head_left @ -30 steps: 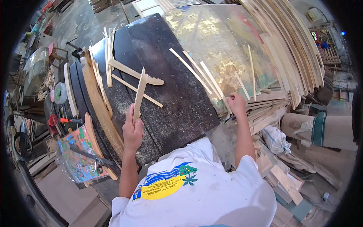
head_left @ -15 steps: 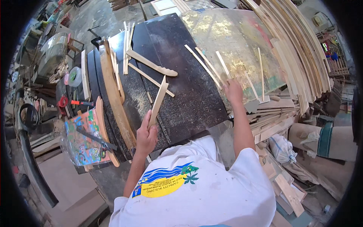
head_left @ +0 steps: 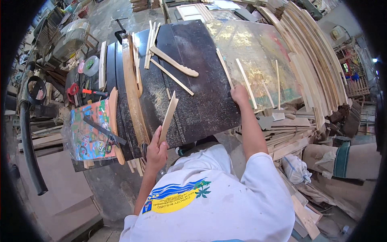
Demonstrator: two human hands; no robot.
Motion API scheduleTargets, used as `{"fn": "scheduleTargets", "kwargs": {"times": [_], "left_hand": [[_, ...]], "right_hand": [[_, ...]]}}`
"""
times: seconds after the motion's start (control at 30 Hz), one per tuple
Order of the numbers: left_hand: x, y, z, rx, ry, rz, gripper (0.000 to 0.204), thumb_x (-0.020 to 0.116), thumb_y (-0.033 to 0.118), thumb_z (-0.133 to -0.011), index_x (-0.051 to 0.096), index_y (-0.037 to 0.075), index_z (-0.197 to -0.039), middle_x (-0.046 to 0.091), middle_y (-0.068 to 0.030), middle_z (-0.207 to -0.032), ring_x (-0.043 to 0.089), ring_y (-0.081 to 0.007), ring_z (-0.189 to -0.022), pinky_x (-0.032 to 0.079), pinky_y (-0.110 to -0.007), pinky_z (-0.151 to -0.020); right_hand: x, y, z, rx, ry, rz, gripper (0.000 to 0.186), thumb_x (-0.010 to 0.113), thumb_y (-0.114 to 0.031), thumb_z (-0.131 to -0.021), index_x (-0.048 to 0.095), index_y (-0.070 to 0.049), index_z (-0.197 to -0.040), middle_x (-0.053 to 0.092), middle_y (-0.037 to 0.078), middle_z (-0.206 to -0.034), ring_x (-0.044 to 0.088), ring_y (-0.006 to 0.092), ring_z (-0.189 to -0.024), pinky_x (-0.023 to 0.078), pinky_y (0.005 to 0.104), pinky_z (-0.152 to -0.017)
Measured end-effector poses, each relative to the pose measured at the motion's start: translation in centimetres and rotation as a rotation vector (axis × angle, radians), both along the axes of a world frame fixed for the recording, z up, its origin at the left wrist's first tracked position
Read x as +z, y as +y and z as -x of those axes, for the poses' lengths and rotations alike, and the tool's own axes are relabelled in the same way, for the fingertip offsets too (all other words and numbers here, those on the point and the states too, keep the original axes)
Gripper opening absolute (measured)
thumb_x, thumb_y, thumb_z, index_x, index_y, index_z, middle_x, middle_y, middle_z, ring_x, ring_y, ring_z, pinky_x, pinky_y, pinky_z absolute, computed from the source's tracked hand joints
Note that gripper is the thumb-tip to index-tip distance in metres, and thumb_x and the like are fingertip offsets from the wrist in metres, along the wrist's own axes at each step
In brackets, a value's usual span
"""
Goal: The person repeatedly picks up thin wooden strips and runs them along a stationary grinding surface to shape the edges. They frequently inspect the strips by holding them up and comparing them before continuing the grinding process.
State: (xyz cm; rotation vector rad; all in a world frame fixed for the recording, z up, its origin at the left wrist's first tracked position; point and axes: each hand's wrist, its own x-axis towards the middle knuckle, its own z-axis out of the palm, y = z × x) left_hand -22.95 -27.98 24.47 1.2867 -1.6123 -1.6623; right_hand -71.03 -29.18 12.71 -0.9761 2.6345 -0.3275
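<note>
My left hand [head_left: 156,153] is closed around the lower end of a pale wooden piece [head_left: 169,117], which points up and away over the dark table [head_left: 201,105]. It shows two long faces meeting at an edge; whether it is one piece or two, I cannot tell. Farther right, my right hand [head_left: 240,94] grips the near end of a thin wooden strip [head_left: 224,68] by the seam between the dark table and the stained board [head_left: 254,48]. Just right of that hand lies another thin strip [head_left: 246,82]. A shaped wooden piece with a wavy end [head_left: 175,62] rests beyond my left hand.
Sawdust covers parts of the dark table. A long curved wooden piece [head_left: 133,92] lies along its left side, near a black clamp [head_left: 119,32]. A metal ruler [head_left: 105,131] crosses a colourful sheet [head_left: 90,125] at the left. Long planks [head_left: 318,60] are stacked at the right.
My right hand has moved slightly left, and the two strips by it now appear as one in its grip. My left hand keeps its hold. The whole view has shifted a little.
</note>
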Motion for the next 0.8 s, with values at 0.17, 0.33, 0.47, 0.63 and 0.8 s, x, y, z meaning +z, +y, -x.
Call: {"fn": "scheduleTargets", "kwargs": {"times": [0.17, 0.33, 0.47, 0.63, 0.8], "left_hand": [[0.4, 1.4, 1.1, -0.029, -0.008, 0.015, 0.062, 0.05, 0.002, -0.103, 0.04, 0.005, -0.163, 0.061, -0.0018, -0.084, 0.055, -0.0064, -0.059, 0.048, -0.026, -0.053], [2.3, 2.4, 2.1, -0.051, -0.079, 0.061, 0.061, 0.05, 0.003, -0.103, 0.04, 0.006, -0.163, 0.062, -0.0022, -0.084, 0.056, -0.0072, -0.059, 0.048, -0.026, -0.053], [2.1, 3.7, 2.8, -0.019, -0.092, 0.062, 0.063, 0.049, 0.002, -0.102, 0.039, 0.006, -0.164, 0.06, -0.0018, -0.079, 0.054, -0.0071, -0.056, 0.047, -0.026, -0.051], [1.8, 6.2, 6.6, -0.028, -0.2, 0.028, 0.063, 0.049, 0.002, -0.102, 0.039, 0.008, -0.164, 0.059, -0.0018, -0.078, 0.054, -0.0072, -0.056, 0.046, -0.026, -0.051], [2.4, 10.4, 13.8, 0.004, -0.213, -0.057, 0.064, 0.05, 0.002, -0.101, 0.041, 0.009, -0.163, 0.06, -0.0021, -0.079, 0.054, -0.0068, -0.058, 0.046, -0.026, -0.052]], "right_hand": [[-0.2, 1.5, -0.9, -0.02, 0.006, 0.066, 0.029, 0.064, -0.018, -0.094, 0.069, -0.001, -0.117, 0.073, 0.03, -0.11, 0.07, 0.0461, -0.108, 0.055, 0.0534, -0.097], [1.7, 6.5, 1.9, -0.118, -0.021, 0.184, 0.03, 0.068, -0.024, -0.093, 0.072, -0.004, -0.115, 0.073, 0.025, -0.113, 0.07, 0.0439, -0.11, 0.055, 0.0527, -0.096], [0.0, 12.0, 12.1, -0.3, 0.223, 0.279, 0.038, 0.075, -0.033, -0.092, 0.072, -0.004, -0.117, 0.072, 0.023, -0.117, 0.067, 0.0415, -0.114, 0.053, 0.0522, -0.098], [-0.5, 17.2, 18.5, -0.499, 0.353, 0.144, 0.034, 0.071, -0.03, -0.096, 0.071, -0.006, -0.121, 0.068, 0.019, -0.13, 0.061, 0.0377, -0.128, 0.05, 0.0498, -0.106], [-3.5, 18.9, 24.5, -0.327, -0.043, 0.305, 0.035, 0.074, -0.03, -0.095, 0.074, -0.004, -0.118, 0.076, 0.018, -0.112, 0.071, 0.0352, -0.108, 0.055, 0.0456, -0.095]]}}
